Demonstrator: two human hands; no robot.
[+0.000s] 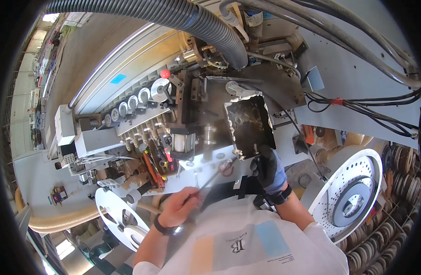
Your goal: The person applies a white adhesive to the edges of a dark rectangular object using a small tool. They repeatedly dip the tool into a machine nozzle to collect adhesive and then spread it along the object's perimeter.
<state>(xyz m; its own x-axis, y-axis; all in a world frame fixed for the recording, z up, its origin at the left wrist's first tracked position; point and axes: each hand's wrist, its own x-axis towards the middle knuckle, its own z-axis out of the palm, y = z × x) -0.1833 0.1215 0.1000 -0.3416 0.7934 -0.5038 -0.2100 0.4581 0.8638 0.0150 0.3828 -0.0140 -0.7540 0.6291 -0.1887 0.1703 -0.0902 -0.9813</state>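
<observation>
My bare left hand (180, 205) is closed round the near end of a thin, long rod-like tool (213, 174). The tool slants away to the right, towards the near left corner of an open dark box (228, 124). Lumpy whitish residue, like hardened glue, crusts the box's rim, and its inside is dark with brownish patches. My right hand (268, 170), in a glove with dark fingers and a blue back, is at the box's near right corner. Its fingers are curled; what they grip, if anything, is hidden. Red-handled scissors (227, 168) appear to lie beside the tool.
A machine with white discs (161, 90) and a red knob (165, 73) stands left of the box. Overhead runs a thick grey corrugated hose (173, 18). A perforated white reel (368, 178) stands near my right arm, another white reel (110, 206) at my left. Black cables (371, 107) hang at right.
</observation>
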